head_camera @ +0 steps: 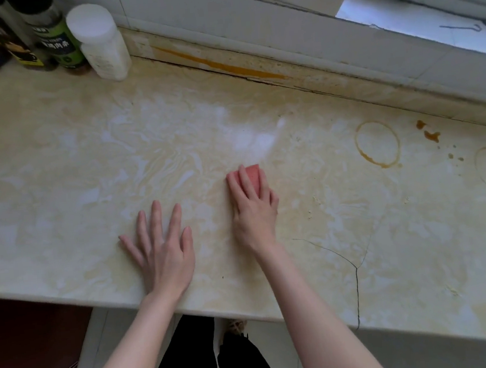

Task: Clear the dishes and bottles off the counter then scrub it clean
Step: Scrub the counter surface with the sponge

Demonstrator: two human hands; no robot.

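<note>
My right hand (253, 206) lies over a pink sponge (253, 174) on the cream marble counter (72, 176), fingers straight on top and pressing it down. My left hand (161, 245) rests flat on the counter near its front edge, fingers spread, holding nothing. White soapy streaks cover the counter's middle. Brown ring stains (377, 144) and sauce spots (431, 134) mark the counter to the right of the sponge. Several bottles stand at the back left: a white-capped plastic bottle (102, 43) and a dark green-labelled bottle (53, 33) among them.
An orange streak (218, 64) runs along the back ledge under the window sill (400, 41). A crack (356, 276) crosses the counter's front right part. Below the front edge are a tiled floor (93, 340) and my dark trousers.
</note>
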